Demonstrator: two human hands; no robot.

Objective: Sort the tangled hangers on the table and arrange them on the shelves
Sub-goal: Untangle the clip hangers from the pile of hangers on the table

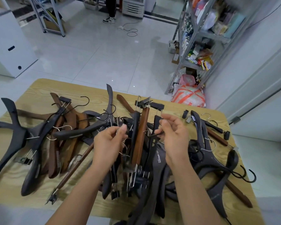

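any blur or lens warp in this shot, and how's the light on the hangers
Head view: wide-angle warp bows the table edge and tilts the right shelf; goods high on that shelf are smeared; the hangers at centre are fairly sharp; light is soft and even, shadows faint.

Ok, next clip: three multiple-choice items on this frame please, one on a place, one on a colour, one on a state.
1. Where is the stocked shelf rack relative to the table?
A. beyond its far right corner
B. left of it
C. on it

2. What colour is the clip hanger bar between the left hand and right hand?
A. white
B. brown
C. green

3. What is the left hand doing?
A. lying flat
B. pinching a silver wire hook
C. hanging idle

Answers: 1 A, it stands on the floor at right; 2 B, reddish-brown wood; 3 B, thumb and fingers close on the wire.
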